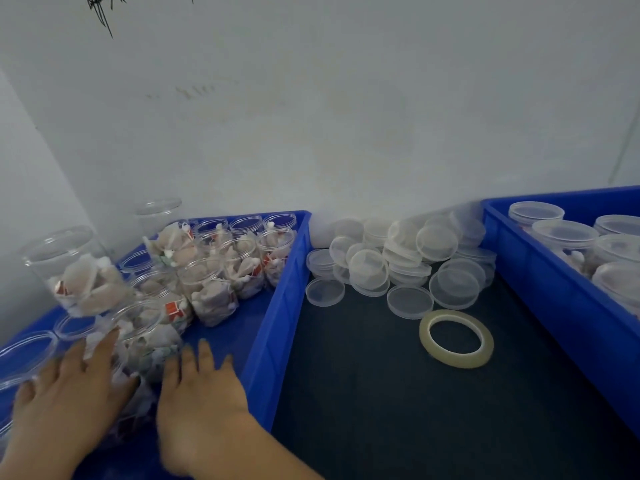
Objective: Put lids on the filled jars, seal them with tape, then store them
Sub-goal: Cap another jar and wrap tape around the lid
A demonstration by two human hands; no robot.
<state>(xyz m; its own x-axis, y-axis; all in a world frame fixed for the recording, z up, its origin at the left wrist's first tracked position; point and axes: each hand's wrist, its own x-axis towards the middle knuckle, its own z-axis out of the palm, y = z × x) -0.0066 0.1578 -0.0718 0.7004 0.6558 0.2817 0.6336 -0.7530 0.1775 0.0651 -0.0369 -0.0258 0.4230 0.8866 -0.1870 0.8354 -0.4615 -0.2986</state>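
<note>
Where the left blue plastic crate (277, 306) stands against the white wall, it holds clear cylindrical plastic jars (211, 289). All are without lids and packed with pale, crinkled sachets. Some sachets carry red-and-white labels whose print is too blurred to read. The left hand (69, 386) lies at the near left of this crate, fingers straight and spread, against the side of a filled jar (145, 341); motion blur hides the exact contact. The right hand (201, 393) sits just right of the same jar, fingers straight and slightly apart, gripping nothing. On the dark matte mat (381, 410) between the crates, a loose heap of clear round lids (398, 265) rests by the wall. A flat roll of translucent tape (456, 338) lies near the heap, apart from the lids. The right blue crate (554, 299) contains lidded jars (564, 233).
</note>
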